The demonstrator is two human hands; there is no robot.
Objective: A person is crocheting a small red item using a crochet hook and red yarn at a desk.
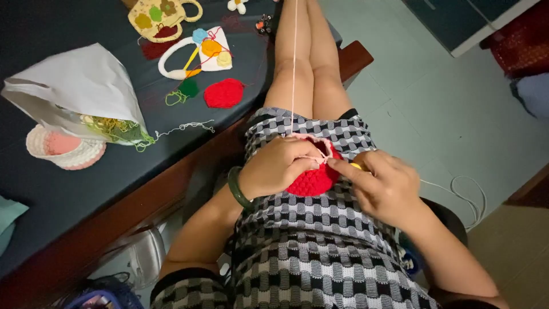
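Both hands' fingers (343,167) pinch the red crochet piece (311,182).

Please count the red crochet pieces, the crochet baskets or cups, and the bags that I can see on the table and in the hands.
Red crochet pieces: 2, one in the hands, one on the table
Crochet baskets or cups: 2
White bags: 1
Total: 5

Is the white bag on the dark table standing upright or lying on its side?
It lies on its side. The white bag rests flat on the dark table, its mouth facing the table edge, with yellow-green yarn spilling out.
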